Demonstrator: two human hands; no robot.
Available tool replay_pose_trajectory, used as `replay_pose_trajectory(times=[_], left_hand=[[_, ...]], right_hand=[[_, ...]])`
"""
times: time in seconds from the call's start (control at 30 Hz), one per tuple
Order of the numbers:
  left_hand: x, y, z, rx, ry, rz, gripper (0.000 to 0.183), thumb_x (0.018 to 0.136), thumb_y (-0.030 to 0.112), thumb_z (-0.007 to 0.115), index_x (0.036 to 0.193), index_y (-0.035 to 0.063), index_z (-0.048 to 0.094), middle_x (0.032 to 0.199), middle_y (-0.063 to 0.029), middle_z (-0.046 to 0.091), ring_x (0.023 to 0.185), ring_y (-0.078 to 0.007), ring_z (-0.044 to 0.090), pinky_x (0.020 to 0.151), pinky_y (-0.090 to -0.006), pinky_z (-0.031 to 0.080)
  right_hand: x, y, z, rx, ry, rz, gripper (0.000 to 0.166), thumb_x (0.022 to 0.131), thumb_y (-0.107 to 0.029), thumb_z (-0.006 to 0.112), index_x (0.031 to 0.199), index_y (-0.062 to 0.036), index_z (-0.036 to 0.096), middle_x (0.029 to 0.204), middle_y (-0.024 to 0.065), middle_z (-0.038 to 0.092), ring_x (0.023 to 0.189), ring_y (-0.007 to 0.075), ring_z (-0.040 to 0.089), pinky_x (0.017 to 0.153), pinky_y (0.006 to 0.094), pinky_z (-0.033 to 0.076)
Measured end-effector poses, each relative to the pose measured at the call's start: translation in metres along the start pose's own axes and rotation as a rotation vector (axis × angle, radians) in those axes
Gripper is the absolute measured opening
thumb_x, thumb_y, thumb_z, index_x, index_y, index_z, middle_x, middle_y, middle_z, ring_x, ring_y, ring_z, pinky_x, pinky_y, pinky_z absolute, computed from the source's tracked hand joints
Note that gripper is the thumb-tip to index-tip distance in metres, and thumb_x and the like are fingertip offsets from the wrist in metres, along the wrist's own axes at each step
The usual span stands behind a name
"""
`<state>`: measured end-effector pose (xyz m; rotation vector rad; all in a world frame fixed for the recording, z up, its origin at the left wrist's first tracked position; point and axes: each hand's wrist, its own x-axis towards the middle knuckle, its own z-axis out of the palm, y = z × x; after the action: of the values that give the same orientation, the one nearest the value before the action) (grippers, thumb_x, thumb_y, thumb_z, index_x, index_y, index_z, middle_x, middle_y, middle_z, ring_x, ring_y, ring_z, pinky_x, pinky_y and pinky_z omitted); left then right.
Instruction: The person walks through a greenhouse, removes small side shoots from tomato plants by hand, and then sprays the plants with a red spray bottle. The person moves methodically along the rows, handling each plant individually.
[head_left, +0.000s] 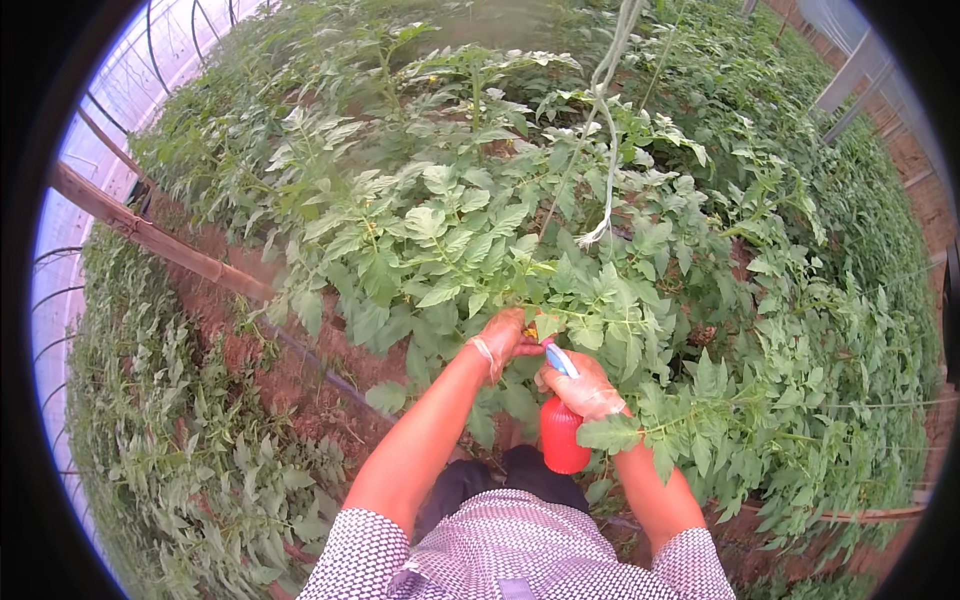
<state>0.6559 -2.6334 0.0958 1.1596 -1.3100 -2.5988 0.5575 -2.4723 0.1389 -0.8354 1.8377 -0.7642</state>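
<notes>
My right hand (589, 386), in a thin clear glove, is closed round the neck of a red spray bottle (564, 442) with a blue and white trigger head (560, 360). The nozzle points at small yellow flowers (531, 331) on a tomato plant (450, 247). Beside these flowers is my left hand (504, 341), gloved too, its fingers among the stems; leaves partly hide the fingertips, so whether they pinch a stem is unclear.
Dense tomato plants (840, 360) stand on the right, and more (225, 480) at the lower left. A wooden pole (187, 255) slants in from the left. Pale twine (611, 150) hangs above the leaves. A dark hose (330, 375) lies along the reddish soil. Plastic greenhouse sheeting (67, 217) curves at the left.
</notes>
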Motion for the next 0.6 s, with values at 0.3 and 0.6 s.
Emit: replay_pose_trajectory(times=[0.3,0.6], left_hand=[[-0.001,-0.002,0.005,-0.052,0.041,0.035,0.037,0.106,0.026,0.041,0.123,0.0043,0.066,0.112,-0.0108,0.071,0.098,-0.0186,0.069,0.094,-0.0356,0.057],[0.016,-0.004,0.009,-0.146,0.118,0.000,0.037,0.108,0.025,0.034,0.123,0.0005,0.058,0.116,-0.0157,0.067,0.096,-0.0273,0.071,0.083,-0.0400,0.062]], right_hand=[[0.011,0.007,-0.002,0.119,-0.052,0.010,0.021,0.088,-0.021,0.062,0.094,-0.0033,0.072,0.087,0.0103,0.074,0.083,0.0229,0.070,0.081,0.0357,0.054],[0.009,0.018,0.003,0.162,-0.009,-0.059,0.020,0.090,-0.020,0.063,0.096,-0.0024,0.070,0.084,0.0100,0.073,0.080,0.0208,0.070,0.076,0.0355,0.055]])
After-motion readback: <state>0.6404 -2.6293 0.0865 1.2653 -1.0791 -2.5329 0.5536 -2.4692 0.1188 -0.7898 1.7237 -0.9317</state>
